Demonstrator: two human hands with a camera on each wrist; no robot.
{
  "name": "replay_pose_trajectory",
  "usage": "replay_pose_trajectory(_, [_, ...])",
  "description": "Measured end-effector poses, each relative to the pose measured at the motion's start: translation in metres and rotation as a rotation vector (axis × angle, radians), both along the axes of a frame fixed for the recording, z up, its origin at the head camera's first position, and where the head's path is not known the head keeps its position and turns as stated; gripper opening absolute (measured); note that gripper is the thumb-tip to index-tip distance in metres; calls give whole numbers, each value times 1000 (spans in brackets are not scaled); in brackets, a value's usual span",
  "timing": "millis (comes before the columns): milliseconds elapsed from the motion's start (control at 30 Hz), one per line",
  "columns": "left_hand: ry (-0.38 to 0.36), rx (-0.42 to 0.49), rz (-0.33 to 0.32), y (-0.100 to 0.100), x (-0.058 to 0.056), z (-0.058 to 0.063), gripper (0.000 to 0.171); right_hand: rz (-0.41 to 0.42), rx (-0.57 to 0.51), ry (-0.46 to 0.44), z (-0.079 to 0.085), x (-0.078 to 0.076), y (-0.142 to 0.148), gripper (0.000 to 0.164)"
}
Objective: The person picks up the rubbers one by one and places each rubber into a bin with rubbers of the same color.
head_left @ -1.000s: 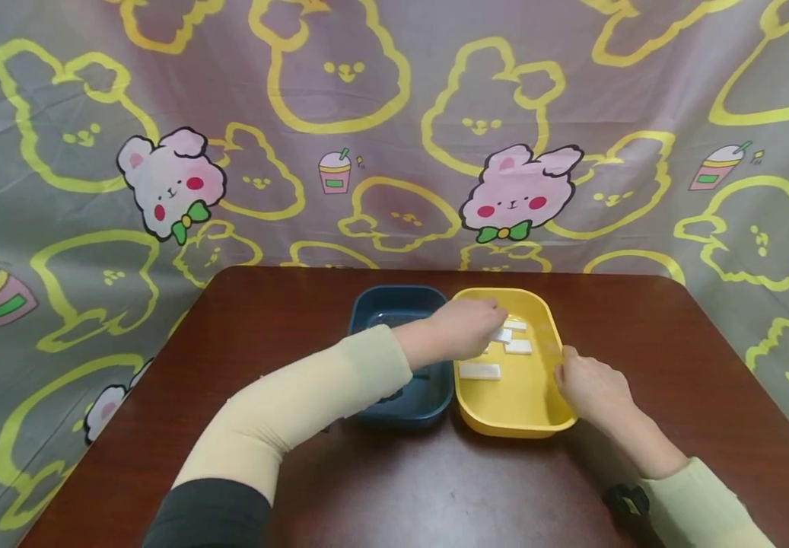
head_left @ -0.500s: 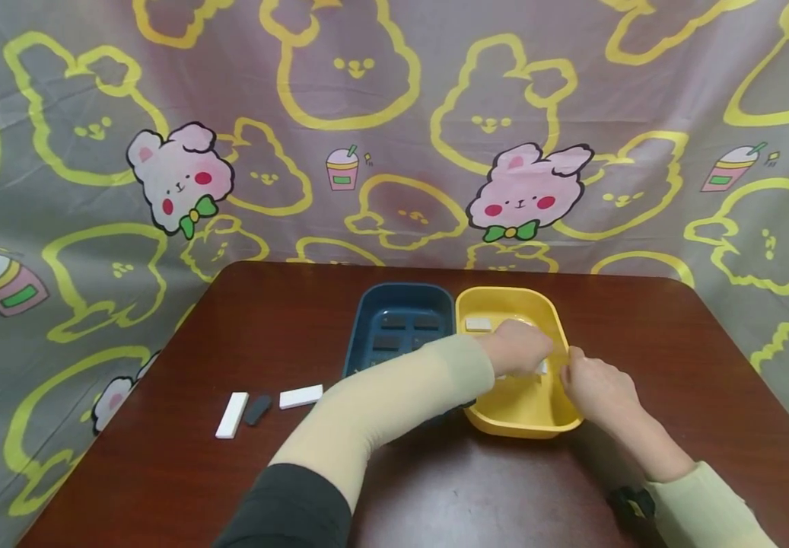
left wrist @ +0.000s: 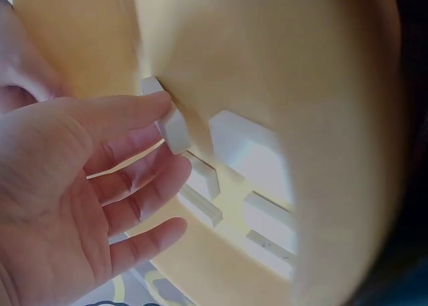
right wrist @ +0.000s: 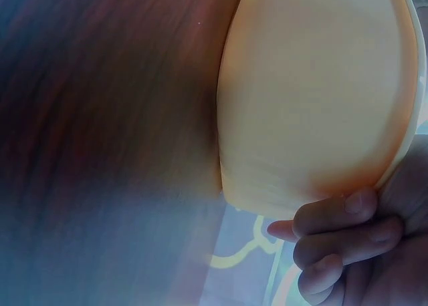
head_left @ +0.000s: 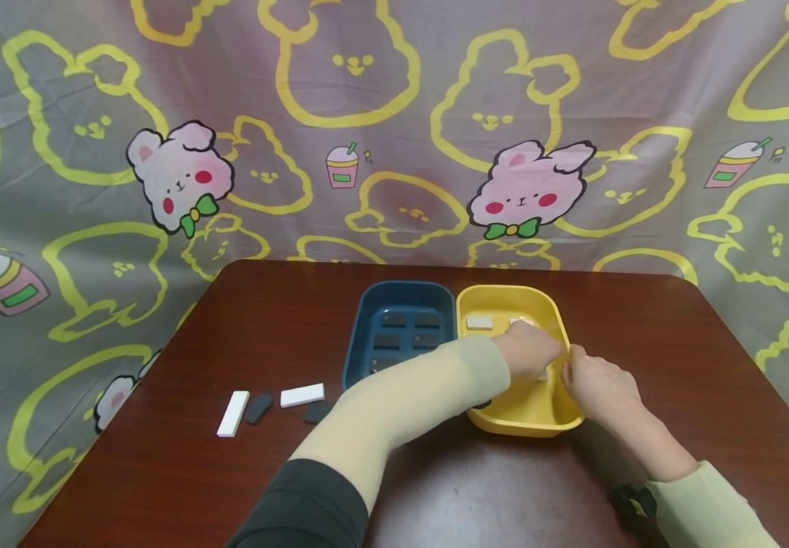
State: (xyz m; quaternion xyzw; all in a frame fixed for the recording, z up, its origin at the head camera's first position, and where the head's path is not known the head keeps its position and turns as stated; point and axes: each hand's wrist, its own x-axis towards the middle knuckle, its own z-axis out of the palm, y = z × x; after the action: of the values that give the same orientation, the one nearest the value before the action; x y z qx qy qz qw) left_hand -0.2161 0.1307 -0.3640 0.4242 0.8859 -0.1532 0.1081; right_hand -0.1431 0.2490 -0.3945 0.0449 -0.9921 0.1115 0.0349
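Note:
My left hand reaches into the yellow bin near its right wall. In the left wrist view, its thumb and fingers pinch a small white rectangular block, tilted close over the bin floor. Several other white blocks lie there in two rows. In the head view one white block shows near the bin's back wall, while the hand and sleeve cover others. My right hand grips the bin's right rim, with fingers curled at the edge in the right wrist view.
A dark blue bin stands against the yellow one, holding several dark blocks in rows, partly behind my left sleeve. On the brown table at left lie two white blocks and two dark ones. A patterned curtain hangs behind.
My left hand has moved rightward from the yellow bin's left-back part to its right side. The shifting arm has uncovered blocks on the table and in the blue bin. My right hand stays at the rim.

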Motion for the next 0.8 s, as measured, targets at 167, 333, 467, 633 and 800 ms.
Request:
replay_pose_trajectory(167, [2, -40, 12, 1, 1, -1, 22, -2, 1, 2, 0, 0, 0, 20])
replay_pose_trajectory(333, [19, -61, 9, 2, 3, -7, 18, -1, -3, -2, 0, 0, 1, 21])
replay_pose_trajectory(467, [48, -65, -4, 4, 4, -11, 15, 1, -5, -14, 0, 0, 1, 21])
replay_pose_trajectory(633, [63, -96, 34, 5, 8, -10, 17, 5, -6, -9, 0, 0, 1, 21])
replay_pose_trajectory(800, [74, -119, 59, 6, 11, -9, 18, 8, -8, -7, -1, 1, 0, 20])
